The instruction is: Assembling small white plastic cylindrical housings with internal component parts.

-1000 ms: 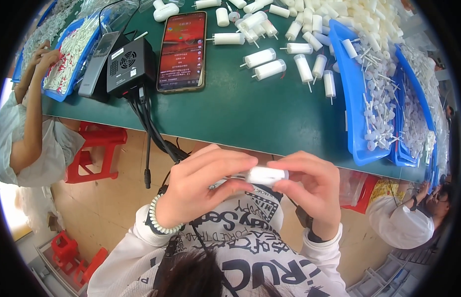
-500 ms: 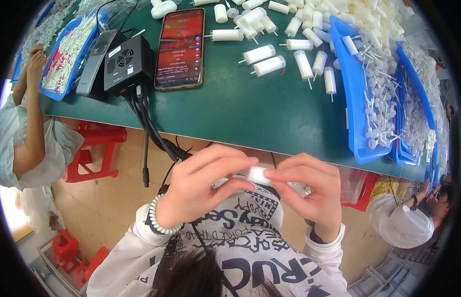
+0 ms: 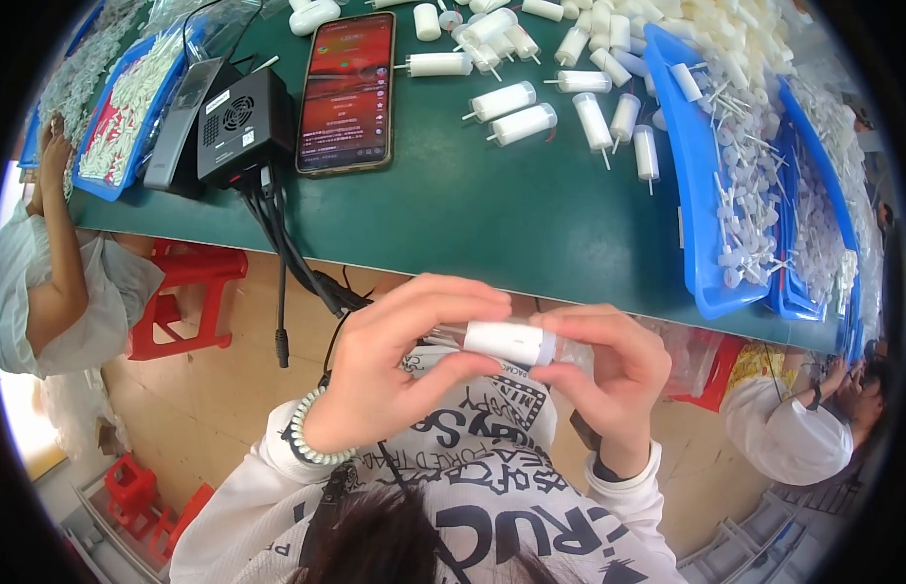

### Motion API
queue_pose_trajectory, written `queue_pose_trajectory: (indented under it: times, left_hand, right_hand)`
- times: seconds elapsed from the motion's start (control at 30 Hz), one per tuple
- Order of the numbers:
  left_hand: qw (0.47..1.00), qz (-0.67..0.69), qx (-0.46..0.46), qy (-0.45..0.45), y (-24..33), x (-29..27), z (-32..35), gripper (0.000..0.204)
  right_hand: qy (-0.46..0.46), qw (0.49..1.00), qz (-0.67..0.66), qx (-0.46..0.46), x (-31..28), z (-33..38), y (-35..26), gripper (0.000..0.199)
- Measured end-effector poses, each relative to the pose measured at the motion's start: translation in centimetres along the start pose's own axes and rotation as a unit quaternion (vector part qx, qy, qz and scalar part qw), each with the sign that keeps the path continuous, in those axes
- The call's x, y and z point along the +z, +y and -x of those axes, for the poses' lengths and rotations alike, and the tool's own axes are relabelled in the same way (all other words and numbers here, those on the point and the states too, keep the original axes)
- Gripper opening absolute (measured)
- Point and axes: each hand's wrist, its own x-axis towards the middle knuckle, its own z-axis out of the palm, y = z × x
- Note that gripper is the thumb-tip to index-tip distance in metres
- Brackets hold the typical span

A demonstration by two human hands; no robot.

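In front of my chest, just off the table's near edge, a small white cylinder with a clear end (image 3: 507,343) lies level between my two hands. My left hand (image 3: 395,355) is closed on its left end, fingers above and thumb below. The right hand (image 3: 614,360) pinches the clear right end between thumb and fingers. My fingertips hide parts of both ends. On the table beyond lie several similar white cylinders (image 3: 523,125) in clear sleeves, some with thin white stems.
A phone (image 3: 346,97) with a lit red screen and a black box with cables (image 3: 247,127) lie at the left. Blue trays (image 3: 701,253) of small stemmed parts stand at the right, another blue tray (image 3: 112,185) far left. People sit either side; a red stool (image 3: 195,302) is at the left.
My hands have moved slightly apart, and much more of the white cylinder now shows between them. The view has shifted a little.
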Motion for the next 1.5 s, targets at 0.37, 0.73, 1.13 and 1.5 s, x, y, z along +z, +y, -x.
queue_pose_trajectory:
  times: [0.37, 0.73, 1.13, 1.5]
  left_hand:
    - [0.995, -0.083, -0.006, -0.052, 1.4, -0.8, -0.2, 0.035]
    - [0.993, -0.081, 0.059, -0.066, 0.9, -0.7, -0.3, 0.032]
    - [0.919, 0.234, -0.316, 0.035, -3.3, 2.5, 2.5, 0.025]
    - [0.822, 0.371, -0.413, 0.131, -4.7, 5.1, 2.6, 0.023]
  right_hand:
    - [-0.058, 0.993, 0.084, -0.054, 0.2, -0.2, -0.4, 0.028]
    - [-0.037, 0.993, 0.080, -0.082, 0.4, 0.3, 0.0, 0.025]
    - [0.128, 0.905, -0.330, 0.236, 4.0, 6.1, 4.9, 0.046]
    - [0.035, 0.972, -0.081, 0.217, 7.4, 5.7, 5.3, 0.032]
